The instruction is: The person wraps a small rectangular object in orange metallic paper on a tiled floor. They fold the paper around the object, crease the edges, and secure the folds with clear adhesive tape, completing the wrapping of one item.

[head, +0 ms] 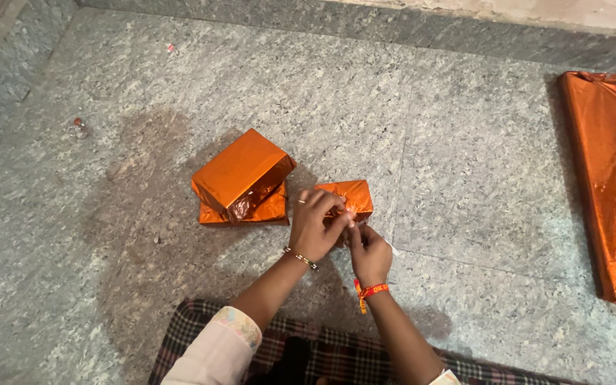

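A small box wrapped in shiny orange foil (354,194) lies on the grey stone floor (465,164) in front of me. My left hand (313,222) rests over its near left side, fingers curled on the foil. My right hand (369,252) pinches the foil at the box's near edge, just below my left fingers. Both hands hide the near face of the box. To the left, apart from my hands, a larger orange-wrapped box (244,171) leans tilted on a flat orange-wrapped packet (269,211).
A long folded sheet of orange foil paper (611,178) lies at the right edge. A raised stone step (393,25) runs along the back. A small scrap (78,128) lies far left. A checked cloth (336,353) lies under my arms.
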